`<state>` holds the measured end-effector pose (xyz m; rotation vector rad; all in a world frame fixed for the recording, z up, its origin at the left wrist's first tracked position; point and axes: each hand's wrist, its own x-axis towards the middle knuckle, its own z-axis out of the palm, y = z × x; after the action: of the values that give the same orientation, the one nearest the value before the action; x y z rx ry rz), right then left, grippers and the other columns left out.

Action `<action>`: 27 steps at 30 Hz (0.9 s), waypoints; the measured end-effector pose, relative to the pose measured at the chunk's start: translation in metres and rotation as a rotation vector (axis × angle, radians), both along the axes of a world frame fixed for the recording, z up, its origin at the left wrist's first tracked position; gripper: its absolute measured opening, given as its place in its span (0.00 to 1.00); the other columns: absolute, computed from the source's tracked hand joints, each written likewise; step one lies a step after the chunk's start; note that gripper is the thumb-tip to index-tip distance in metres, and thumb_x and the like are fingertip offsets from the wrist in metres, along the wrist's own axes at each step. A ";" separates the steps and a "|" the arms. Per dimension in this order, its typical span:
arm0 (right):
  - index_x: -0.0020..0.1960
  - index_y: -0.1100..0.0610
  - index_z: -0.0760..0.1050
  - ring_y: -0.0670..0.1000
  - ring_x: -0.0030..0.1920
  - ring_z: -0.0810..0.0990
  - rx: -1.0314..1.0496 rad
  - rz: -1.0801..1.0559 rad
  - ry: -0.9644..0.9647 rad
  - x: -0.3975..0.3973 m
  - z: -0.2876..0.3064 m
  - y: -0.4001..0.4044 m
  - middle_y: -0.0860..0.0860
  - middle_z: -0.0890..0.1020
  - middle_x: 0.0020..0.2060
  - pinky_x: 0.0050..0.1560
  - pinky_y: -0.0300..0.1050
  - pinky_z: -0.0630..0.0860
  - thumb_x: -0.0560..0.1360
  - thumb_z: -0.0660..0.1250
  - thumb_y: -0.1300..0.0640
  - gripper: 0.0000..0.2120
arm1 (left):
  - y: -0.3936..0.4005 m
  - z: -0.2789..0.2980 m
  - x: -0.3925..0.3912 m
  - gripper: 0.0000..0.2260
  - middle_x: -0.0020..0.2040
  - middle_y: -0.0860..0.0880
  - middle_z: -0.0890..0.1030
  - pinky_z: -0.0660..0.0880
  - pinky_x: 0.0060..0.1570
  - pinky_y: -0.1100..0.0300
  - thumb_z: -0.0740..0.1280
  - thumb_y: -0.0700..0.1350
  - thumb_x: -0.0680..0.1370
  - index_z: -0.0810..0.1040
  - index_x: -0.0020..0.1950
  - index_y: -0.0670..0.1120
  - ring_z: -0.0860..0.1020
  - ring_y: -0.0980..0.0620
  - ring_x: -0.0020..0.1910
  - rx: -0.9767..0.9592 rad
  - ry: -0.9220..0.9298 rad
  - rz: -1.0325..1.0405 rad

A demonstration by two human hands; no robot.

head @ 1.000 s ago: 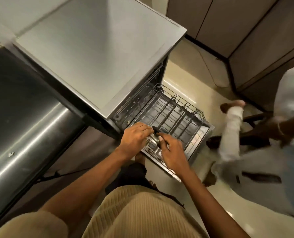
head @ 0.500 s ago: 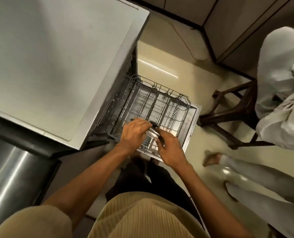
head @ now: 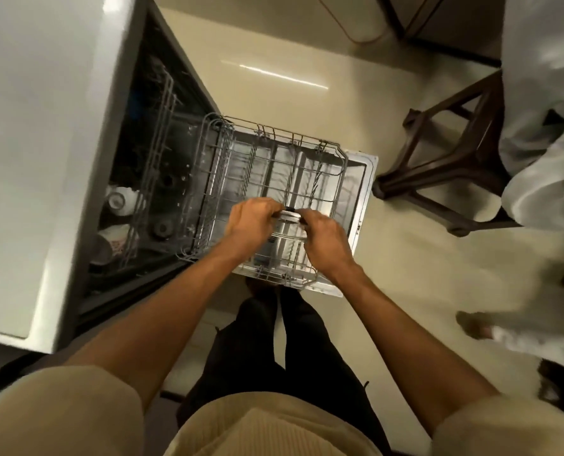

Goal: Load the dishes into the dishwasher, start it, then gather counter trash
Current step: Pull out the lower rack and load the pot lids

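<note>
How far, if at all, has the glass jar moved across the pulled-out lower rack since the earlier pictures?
Cannot tell by how much, as the camera swung. The glass jar, held by both hands, sits near the lower rack's near edge in every picture, so little, if at all.

The view is swinging to look straight down on the pulled-out lower rack (head: 274, 179), exposing white cups (head: 122, 202) inside the dishwasher, while both hands are lifting the glass jar (head: 285, 232) higher.
</note>
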<state>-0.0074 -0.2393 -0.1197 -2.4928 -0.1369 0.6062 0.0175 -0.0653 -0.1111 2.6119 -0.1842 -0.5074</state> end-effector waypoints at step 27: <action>0.50 0.54 0.77 0.57 0.38 0.77 -0.085 0.011 -0.171 0.203 -0.193 -0.068 0.53 0.82 0.39 0.38 0.47 0.69 0.78 0.61 0.66 0.09 | -0.050 -0.194 0.208 0.17 0.44 0.44 0.86 0.82 0.49 0.45 0.64 0.31 0.73 0.84 0.54 0.49 0.83 0.45 0.44 0.010 0.043 -0.105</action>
<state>0.1957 -0.3069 -0.3124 -2.6264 -0.1935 0.4107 0.2256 -0.1154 -0.3054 2.6090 -0.3070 -0.6020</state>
